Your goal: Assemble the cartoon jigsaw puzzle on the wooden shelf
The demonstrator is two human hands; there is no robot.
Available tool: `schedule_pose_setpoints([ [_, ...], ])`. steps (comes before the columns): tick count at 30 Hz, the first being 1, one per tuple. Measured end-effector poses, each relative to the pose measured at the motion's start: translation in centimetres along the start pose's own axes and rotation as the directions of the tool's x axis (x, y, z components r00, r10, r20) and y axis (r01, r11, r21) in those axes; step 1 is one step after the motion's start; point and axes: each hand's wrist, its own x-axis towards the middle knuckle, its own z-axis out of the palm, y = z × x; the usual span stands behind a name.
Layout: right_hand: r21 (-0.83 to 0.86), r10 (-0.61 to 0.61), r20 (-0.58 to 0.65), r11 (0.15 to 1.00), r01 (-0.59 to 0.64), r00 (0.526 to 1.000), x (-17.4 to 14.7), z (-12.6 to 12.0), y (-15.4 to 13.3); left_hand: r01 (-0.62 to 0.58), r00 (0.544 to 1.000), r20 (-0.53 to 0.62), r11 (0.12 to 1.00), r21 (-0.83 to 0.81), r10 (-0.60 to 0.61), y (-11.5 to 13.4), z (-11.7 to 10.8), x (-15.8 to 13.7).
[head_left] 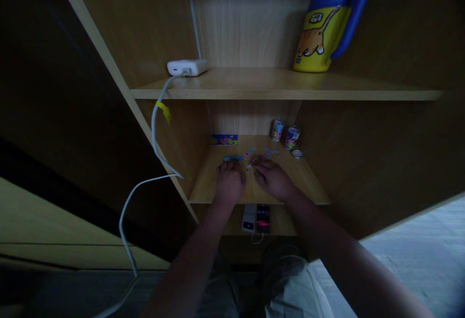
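Observation:
My left hand (230, 180) rests palm down on the lower shelf, fingers lying at the near edge of a blue strip (232, 158) that looks like joined jigsaw pieces. To its right, my right hand (273, 177) is curled, with a small greenish jigsaw piece (256, 174) at its thumb and fingertips. Loose jigsaw pieces (268, 152) in pink, blue and white lie scattered beyond and between both hands. At the back left, a colourful picture card (224, 140) leans near the wall. The dim light blurs fine detail on the pieces.
Two small printed cans (277, 129) (292, 137) stand at the back right beside a round metal lid (297, 153). Above, a shelf holds a white charger (187, 68) with a hanging cable (153, 129) and a blue-yellow mug (319, 27). Below lie a power bank (249, 217) and a phone (263, 218).

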Motion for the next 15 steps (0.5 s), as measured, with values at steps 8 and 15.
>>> schedule_pose_setpoints([
  [8, 0.048, -0.159, 0.178, 0.987, 0.153, 0.971, 0.5, 0.0, -1.0, 0.098, 0.986, 0.13, 0.995, 0.036, -0.102, -1.3, 1.3, 0.8],
  [15, -0.058, 0.049, 0.338, 0.998, -0.032, 0.94, 1.3, 1.2, -1.5, 0.11, 0.985, 0.134, 0.994, 0.027, -0.113, -1.7, 1.6, 1.2],
])
